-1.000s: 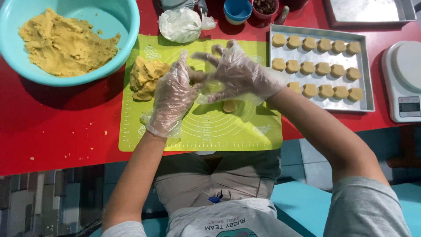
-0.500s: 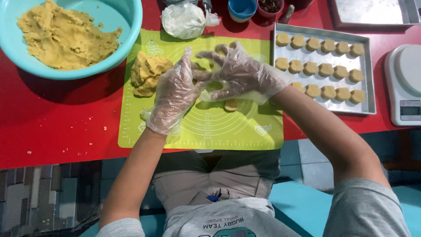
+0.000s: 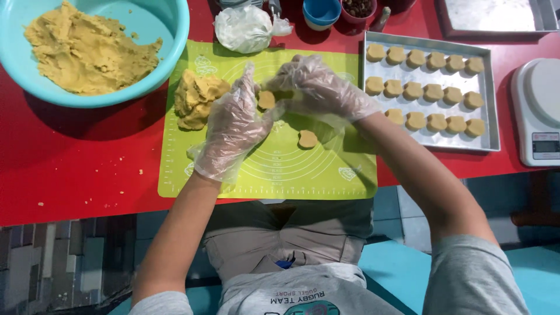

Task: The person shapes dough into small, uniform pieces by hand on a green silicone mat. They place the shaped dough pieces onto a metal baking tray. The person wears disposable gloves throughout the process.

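Small dough piece (image 3: 266,100) is sitting between both gloved hands, above the upper middle of the green silicone mat (image 3: 268,169). Left hand (image 3: 233,125), in a clear plastic glove, is cupping it from 7 o'clock, fingers extended upward, palm side touching the piece. Right hand (image 3: 318,87), also gloved, is closing on it from 3 o'clock, fingers curled over its right edge. Both hands are grasping the dough piece together; neither is clenched into a fist.

A second shaped dough piece (image 3: 307,139) is lying on the mat at 5 o'clock from the held one, apart from both hands. A rough dough lump (image 3: 195,99) is resting on the mat's left part, at 9 o'clock from the held piece, just beside the left hand.

At 3 o'clock, a metal baking tray (image 3: 490,125) is lying on the red table (image 3: 76,157), carrying three rows of shaped dough pieces (image 3: 423,87). Beyond the tray at 3 o'clock, a white kitchen scale (image 3: 539,111) is standing partly out of frame.

At 10 o'clock, a turquoise bowl (image 3: 166,35) is holding a large mass of dough (image 3: 87,49). At 12 o'clock, a white plastic bag (image 3: 245,28) is lying crumpled just above the mat's edge. At 1 o'clock, a small blue cup (image 3: 321,11) and a red cup of dark pieces (image 3: 357,9) are standing side by side.
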